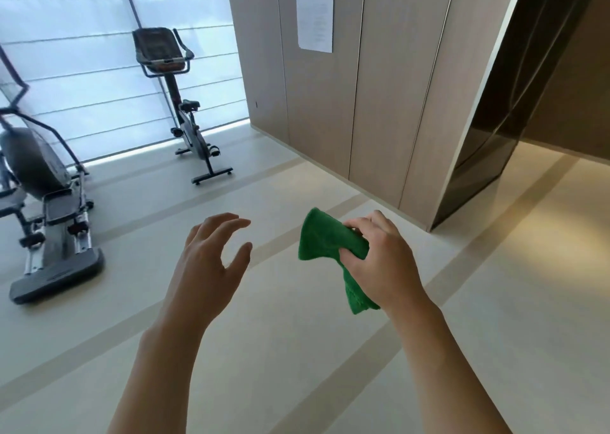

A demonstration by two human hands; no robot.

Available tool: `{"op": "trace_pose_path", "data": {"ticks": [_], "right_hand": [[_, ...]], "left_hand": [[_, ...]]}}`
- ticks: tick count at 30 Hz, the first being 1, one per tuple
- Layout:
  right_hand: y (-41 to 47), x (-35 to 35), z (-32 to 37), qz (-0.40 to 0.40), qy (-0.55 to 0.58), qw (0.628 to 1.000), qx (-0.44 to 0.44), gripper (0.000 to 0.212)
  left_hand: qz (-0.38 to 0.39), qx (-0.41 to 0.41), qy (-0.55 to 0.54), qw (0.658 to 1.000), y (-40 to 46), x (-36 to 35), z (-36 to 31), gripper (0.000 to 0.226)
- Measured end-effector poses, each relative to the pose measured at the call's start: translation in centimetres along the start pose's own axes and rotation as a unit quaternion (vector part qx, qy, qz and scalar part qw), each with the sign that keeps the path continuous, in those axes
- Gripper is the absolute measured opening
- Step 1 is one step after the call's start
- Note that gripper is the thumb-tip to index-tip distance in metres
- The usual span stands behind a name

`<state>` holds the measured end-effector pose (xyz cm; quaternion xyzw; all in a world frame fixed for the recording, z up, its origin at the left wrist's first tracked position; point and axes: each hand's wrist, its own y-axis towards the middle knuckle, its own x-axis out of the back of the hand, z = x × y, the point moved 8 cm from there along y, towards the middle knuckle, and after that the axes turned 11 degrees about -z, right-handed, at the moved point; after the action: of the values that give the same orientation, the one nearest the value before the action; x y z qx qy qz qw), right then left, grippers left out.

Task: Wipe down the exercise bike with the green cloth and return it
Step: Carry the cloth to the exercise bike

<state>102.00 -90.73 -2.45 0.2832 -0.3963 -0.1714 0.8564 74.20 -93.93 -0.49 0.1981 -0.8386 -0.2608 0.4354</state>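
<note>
Green cloth point(325, 235), bunched, in right hand's point(379, 262) closed grip; left hand point(211, 262) spread, empty.

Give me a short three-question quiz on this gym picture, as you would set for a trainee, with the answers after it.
1. True or false: the green cloth is lying on the floor.
2. Which hand holds nothing? A) the left hand B) the right hand
3. Fill in: the exercise bike stands in front of the bright ____.

Key
1. False: the right hand grips it in the air, away from the bike.
2. A: its fingers are spread and loosely curved around nothing.
3. Window, with the paper notice on the wood-panelled wall to the right.
</note>
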Motion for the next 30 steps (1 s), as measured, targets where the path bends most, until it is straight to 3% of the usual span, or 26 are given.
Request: {"op": "trace_pose_path", "data": {"ticks": [13,21,30], "right_hand": [[9.6,-12.3,2.9,0.003,-0.029,1.000,-0.002,0.032],[16.7,-22.8,9.3,-0.004,-0.027,1.000,-0.004,0.032],[20.7,-35.4,18.4,0.056,-0.021,0.997,0.054,0.032]], "left_hand": [[-0.010,-0.017,-0.039,0.999,13.0,-3.3,11.8,0.035],[-0.017,-0.006,-0.061,0.998,21.1,-1.6,23.1,0.033],[-0.044,0.062,-0.043,0.996,23.6,2.7,36.4,0.032]]}}
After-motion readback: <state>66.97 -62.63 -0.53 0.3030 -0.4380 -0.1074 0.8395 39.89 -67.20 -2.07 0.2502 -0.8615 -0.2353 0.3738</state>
